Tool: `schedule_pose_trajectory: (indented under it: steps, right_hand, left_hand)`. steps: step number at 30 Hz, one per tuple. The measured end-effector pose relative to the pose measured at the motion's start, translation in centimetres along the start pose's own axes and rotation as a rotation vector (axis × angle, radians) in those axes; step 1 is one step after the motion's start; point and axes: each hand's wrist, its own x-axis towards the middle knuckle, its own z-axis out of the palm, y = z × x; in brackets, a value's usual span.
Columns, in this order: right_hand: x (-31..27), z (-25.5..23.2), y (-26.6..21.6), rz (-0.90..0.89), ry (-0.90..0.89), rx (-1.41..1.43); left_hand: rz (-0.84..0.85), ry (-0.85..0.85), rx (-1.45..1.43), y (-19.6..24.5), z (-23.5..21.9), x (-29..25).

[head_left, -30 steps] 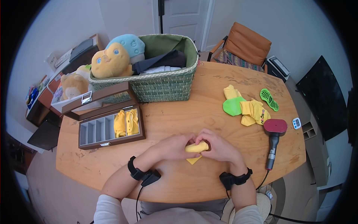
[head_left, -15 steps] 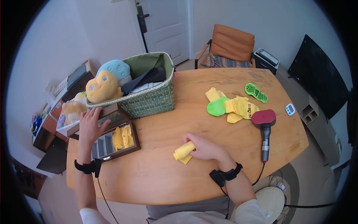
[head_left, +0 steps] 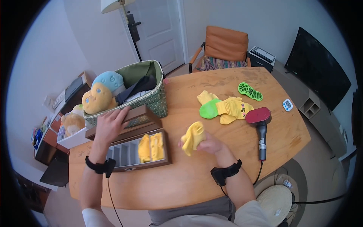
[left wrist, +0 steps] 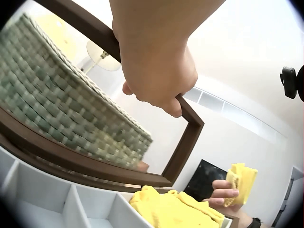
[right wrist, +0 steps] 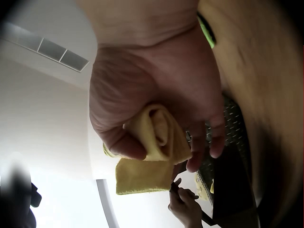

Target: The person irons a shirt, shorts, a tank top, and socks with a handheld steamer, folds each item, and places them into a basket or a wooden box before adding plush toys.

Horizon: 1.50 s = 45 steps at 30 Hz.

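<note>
My left hand (head_left: 109, 125) grips the raised brown-framed lid (left wrist: 184, 142) of a compartment box (head_left: 168, 153), its fingers over the top bar. Inside the box are grey compartments, and two folded yellow socks (head_left: 151, 146) sit in those at the right end. My right hand (head_left: 211, 144) holds a rolled yellow sock (head_left: 194, 136) above the table, to the right of the box. In the right wrist view, the thumb presses the roll (right wrist: 161, 133) against the hand, with a flat flap hanging below.
Behind the box stands a green woven basket (head_left: 160, 100) with plush toys and dark cloth. More yellow and green socks (head_left: 225, 109), a green sole-shaped piece (head_left: 250, 91), a corded red-headed steamer (head_left: 259, 117) and a small timer (head_left: 287, 105) lie to the right on the table.
My left hand left the sock and took hold of the lid; the box then shifted right, away from the basket's left end. My right hand lifted the rolled sock off the table.
</note>
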Motion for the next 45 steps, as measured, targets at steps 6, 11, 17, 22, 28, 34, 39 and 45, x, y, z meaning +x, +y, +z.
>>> schedule_pose_trajectory:
  steps: [6, 11, 17, 22, 28, 34, 39, 45]
  right_hand:
    - [-0.2, -2.0, -1.6, -0.115, -0.11, 0.192]
    - [-0.8, -2.9, -1.7, 0.031, -0.021, 0.237]
    - [0.1, 0.2, -0.7, 0.064, 0.255, 0.035]
    - [0.9, 1.7, 0.0, -0.041, 0.207, 0.227]
    - [1.5, 2.8, 1.5, -0.126, 0.36, -0.428]
    - [2.1, 3.0, 1.8, -0.098, 0.308, -0.713]
    - [1.8, 3.8, 2.1, 0.0, 0.309, -0.612]
    - [2.1, 3.6, 2.4, -0.034, 0.334, -0.524]
  left_hand:
    - [0.054, -0.021, -0.031, 7.6, 2.7, 7.4]
    - [0.048, -0.097, -0.019, 11.2, 5.2, 10.5]
    - [0.159, 0.311, -0.034, 11.5, 2.4, 11.0]
    - [-0.323, 0.079, -0.858, 15.3, 0.7, 5.3]
    - [-0.592, -0.144, -1.264, 16.5, 1.8, 4.2]
    - [-0.574, -0.266, -1.245, 14.3, 3.1, 3.5]
    - [-0.618, -0.32, -1.261, 13.0, 2.8, 2.9]
    - [-0.539, -0.499, -1.189, 11.3, 3.6, 2.6]
